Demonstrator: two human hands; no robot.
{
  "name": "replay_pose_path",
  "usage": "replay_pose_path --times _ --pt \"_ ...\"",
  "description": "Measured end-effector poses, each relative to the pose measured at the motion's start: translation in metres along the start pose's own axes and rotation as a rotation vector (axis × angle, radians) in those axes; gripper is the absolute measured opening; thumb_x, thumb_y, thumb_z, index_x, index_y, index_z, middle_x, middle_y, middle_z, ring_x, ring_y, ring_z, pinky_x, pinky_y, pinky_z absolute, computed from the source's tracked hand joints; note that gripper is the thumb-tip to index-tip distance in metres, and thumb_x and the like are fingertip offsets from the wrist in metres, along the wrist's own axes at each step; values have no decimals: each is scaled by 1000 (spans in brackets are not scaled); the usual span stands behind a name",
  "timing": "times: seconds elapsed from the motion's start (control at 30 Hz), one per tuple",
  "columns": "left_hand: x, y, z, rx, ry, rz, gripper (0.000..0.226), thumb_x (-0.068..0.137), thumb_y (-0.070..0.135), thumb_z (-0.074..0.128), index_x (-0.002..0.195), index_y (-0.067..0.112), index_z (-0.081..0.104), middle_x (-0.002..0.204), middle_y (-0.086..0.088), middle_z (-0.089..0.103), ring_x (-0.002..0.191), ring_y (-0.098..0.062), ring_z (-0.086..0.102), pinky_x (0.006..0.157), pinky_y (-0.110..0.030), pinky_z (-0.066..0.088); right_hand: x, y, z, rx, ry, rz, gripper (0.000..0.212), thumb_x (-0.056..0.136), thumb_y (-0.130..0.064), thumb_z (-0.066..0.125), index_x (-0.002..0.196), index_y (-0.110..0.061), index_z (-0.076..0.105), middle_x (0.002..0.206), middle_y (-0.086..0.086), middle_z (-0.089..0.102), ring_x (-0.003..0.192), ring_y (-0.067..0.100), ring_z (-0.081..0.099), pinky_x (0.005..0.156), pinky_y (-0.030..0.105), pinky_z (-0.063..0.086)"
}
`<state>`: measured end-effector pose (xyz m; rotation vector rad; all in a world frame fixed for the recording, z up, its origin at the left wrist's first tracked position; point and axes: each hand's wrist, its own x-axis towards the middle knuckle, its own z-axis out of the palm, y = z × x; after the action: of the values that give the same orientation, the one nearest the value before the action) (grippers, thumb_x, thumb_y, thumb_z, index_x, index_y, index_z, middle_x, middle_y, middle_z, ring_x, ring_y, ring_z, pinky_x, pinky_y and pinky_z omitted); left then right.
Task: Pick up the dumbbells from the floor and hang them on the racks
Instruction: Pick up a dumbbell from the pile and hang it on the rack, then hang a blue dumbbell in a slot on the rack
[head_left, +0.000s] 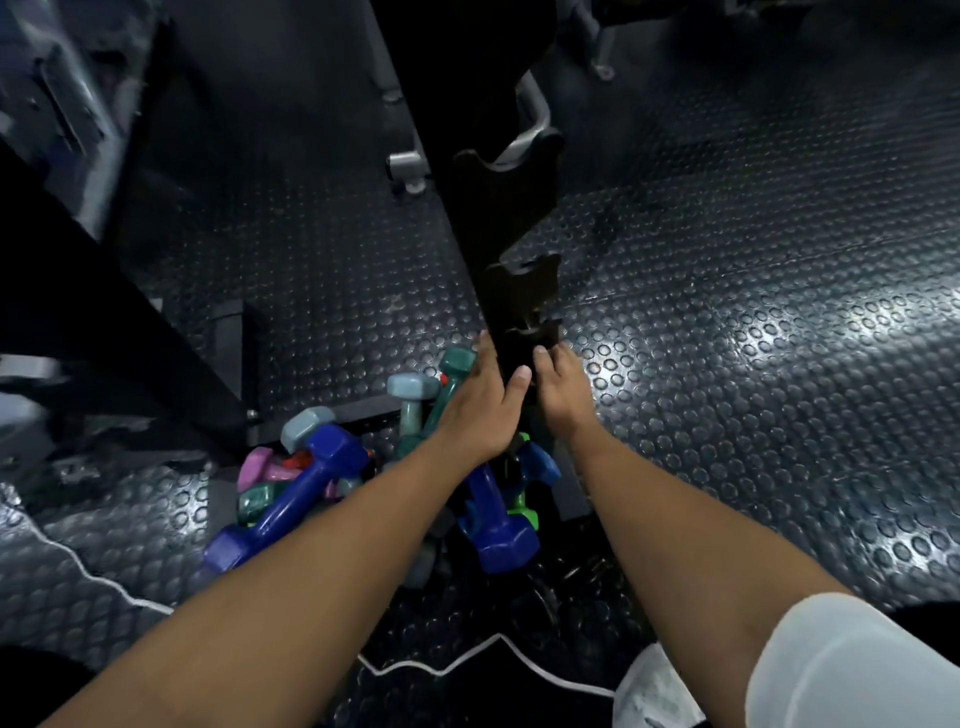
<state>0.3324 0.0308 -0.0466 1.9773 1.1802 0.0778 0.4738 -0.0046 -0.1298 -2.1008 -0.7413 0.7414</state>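
Note:
A pile of dumbbells lies on the floor at the foot of a black rack post (498, 223): a blue one (291, 499), a second blue one (498, 525), teal ones (457, 364), a grey-headed one (410, 389), pink (260, 467) and green (524, 512). The post carries notched cradles (519, 280), all bare. My left hand (483, 405) and my right hand (563, 387) reach down on either side of the lowest cradle (532, 340). Both thumbs press its dark front and the fingers wrap behind it. It is too dark to tell whether a dumbbell sits between them.
The floor is dark studded rubber (727, 312). A black bench frame (130, 312) slants in from the left. Grey metal machine feet (408, 169) stand behind the post. A white cable (441, 667) runs across the floor near my legs.

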Motion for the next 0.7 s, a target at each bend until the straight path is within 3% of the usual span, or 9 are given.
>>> replay_pose_path --times 0.17,0.3,0.47,0.57,0.7 --pt "-9 -8 -2 36 11 26 77 108 62 28 169 30 -7 164 -14 45 147 -36 48 119 -51 40 -22 -8 -1 -29 2 -86 65 99 -60 37 144 -19 60 146 12 59 138 34 52 118 59 38" --pt "-23 -14 2 37 -14 8 74 112 57 29 170 28 -6 177 -6 17 161 -28 23 127 -47 24 -48 -10 -4 -57 -30 -41 72 108 -56 43 169 -19 32 178 9 23 166 30 14 134 53 16" --pt "-34 -34 1 45 -6 0 73 111 57 29 171 25 2 178 -7 14 163 -25 16 130 -46 18 -86 -4 -7 -121 -63 -82 74 110 -53 51 170 -15 28 180 5 11 166 24 11 133 42 18" --pt "-41 -46 -1 67 9 3 71 112 54 31 171 23 7 177 -6 16 163 -24 15 131 -45 19 -104 0 0 -135 -78 -99 74 107 -53 54 168 -17 33 178 4 22 164 22 19 132 44 22" --pt "-49 -59 -3 122 -7 40 68 113 52 31 171 21 11 177 -5 16 163 -23 16 130 -43 18 -129 10 15 -198 -82 -192 72 99 -41 69 161 -13 46 158 11 54 148 29 46 123 39 37"
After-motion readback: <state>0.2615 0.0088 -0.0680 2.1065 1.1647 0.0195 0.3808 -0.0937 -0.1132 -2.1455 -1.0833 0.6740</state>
